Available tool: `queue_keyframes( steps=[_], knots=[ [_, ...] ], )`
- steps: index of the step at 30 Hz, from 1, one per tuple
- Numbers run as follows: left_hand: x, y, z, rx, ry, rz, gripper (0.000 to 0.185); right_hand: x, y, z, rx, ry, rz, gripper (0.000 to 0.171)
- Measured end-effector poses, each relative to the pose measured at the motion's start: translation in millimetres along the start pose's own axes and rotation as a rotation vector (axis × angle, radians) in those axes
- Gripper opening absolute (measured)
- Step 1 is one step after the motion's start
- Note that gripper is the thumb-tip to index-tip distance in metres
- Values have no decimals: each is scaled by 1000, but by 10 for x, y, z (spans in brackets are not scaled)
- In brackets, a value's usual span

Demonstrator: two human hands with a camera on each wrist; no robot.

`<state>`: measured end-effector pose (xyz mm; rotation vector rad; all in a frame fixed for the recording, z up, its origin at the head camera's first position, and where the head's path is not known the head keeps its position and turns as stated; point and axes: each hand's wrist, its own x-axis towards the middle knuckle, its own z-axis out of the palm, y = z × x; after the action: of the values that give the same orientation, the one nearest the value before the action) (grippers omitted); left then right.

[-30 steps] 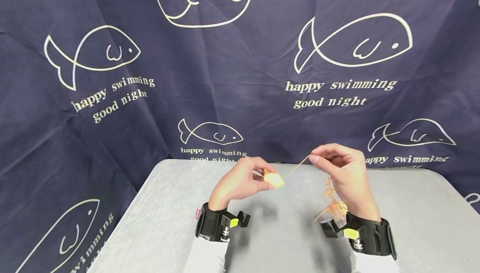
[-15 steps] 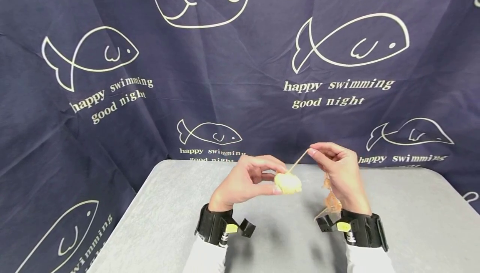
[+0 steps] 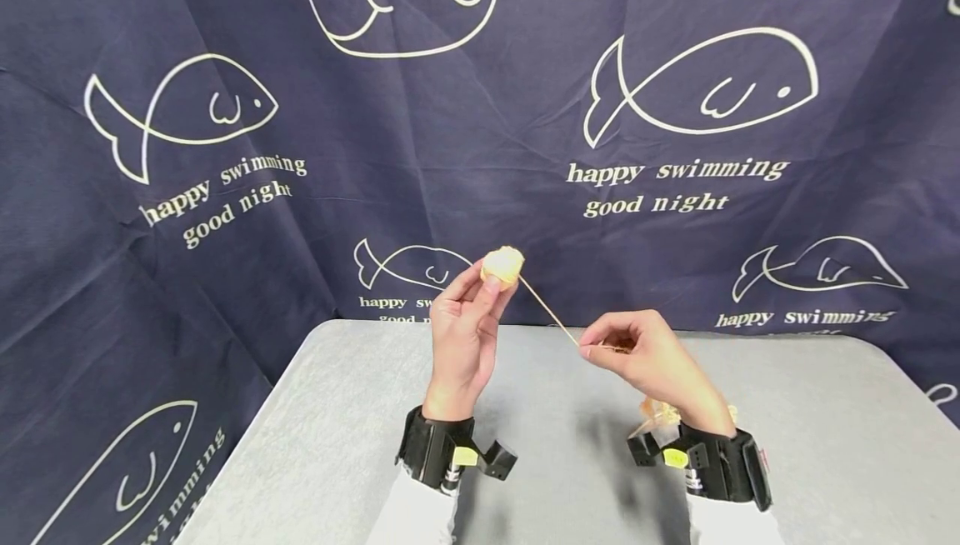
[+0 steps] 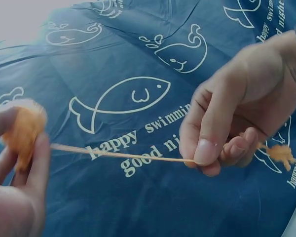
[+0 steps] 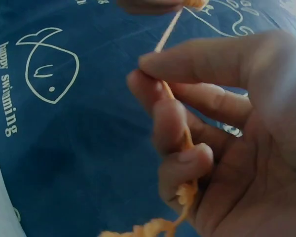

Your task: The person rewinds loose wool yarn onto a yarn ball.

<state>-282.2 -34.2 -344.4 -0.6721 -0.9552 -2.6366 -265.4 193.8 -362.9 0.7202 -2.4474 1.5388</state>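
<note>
My left hand holds up a small ball of yarn between thumb and fingers; it looks pale yellow in the head view and orange in the left wrist view. From the ball a taut strand slants down to my right hand, whose thumb and forefinger pinch it. Past the pinch, the yarn runs under the curled fingers of that hand, as the right wrist view shows. A crinkled, loose tail of yarn trails out below them. In the head view, part of this tail is hidden behind the right wrist.
A light grey table with rounded corners lies beneath both hands. Behind it hangs a dark blue cloth printed with white fish and lettering. Each wrist wears a black strap with a small camera mount.
My left hand has turned upward and raised the yarn ball, moving it left. My right hand has come down and left, still pinching the strand, and the stretch between the hands is longer.
</note>
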Motion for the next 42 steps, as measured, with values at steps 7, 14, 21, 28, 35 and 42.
queue_keyframes(
  steps=[7,14,21,28,35,42],
  knots=[
    [38,-102,-45,157,219,92,29,-69,-127,0,-62,-75,-32,21],
    [49,-167,-175,715,127,207,31,-110,-260,-27,-28,-6,-129,23],
    [6,-47,-249,1176,-193,50,27,-117,-283,-95,208,172,-213,15],
    [-24,72,-228,1328,-588,-240,23,-74,-219,-122,585,330,-209,10],
    [-29,119,-194,918,-956,-367,29,-3,-140,-114,704,515,-118,10],
    [-47,142,-122,527,-933,-315,34,67,16,-56,494,503,15,11]
  ],
)
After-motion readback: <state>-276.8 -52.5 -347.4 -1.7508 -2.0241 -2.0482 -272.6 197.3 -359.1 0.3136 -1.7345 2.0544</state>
